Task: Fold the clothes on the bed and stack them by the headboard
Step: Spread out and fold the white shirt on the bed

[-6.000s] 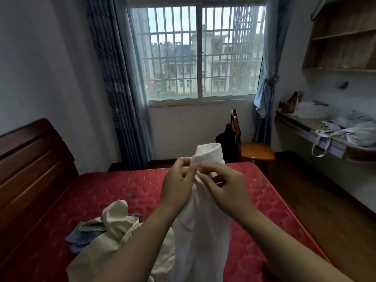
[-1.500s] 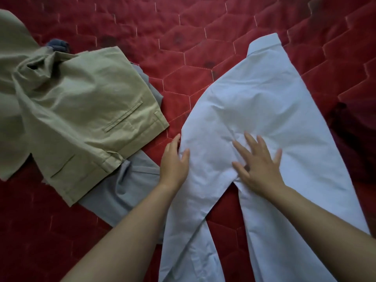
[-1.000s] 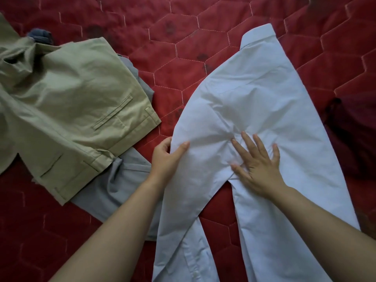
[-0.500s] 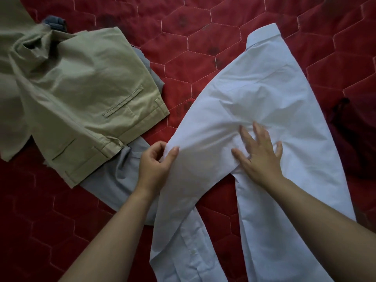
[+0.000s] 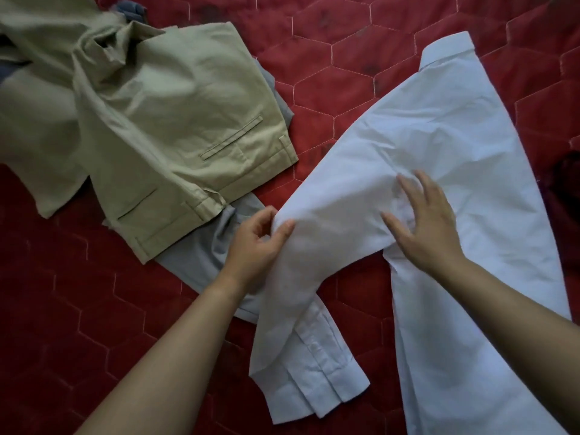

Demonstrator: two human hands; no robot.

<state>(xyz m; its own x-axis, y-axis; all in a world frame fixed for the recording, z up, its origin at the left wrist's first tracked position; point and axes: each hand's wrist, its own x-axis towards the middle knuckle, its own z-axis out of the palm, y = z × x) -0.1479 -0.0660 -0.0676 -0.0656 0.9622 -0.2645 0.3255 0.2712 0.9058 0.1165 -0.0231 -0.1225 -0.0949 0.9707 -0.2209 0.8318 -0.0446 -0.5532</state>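
A white long-sleeved shirt lies spread on the red quilted bed, collar pointing to the far right. My left hand pinches the edge of its left sleeve and lifts it slightly off the bed. The sleeve's cuff trails toward me. My right hand rests flat with spread fingers at the armpit of the shirt, pressing it down. Khaki trousers lie crumpled to the left, on top of a grey garment.
A bit of blue cloth peeks out behind the khaki trousers at the top left. A dark red garment lies at the right edge. Bare red quilt shows at the lower left.
My left hand went from lying flat on the shirt to pinching the sleeve edge and raising it. The sleeve has bunched up and its cuff has come into view. My right hand stays pressed down.
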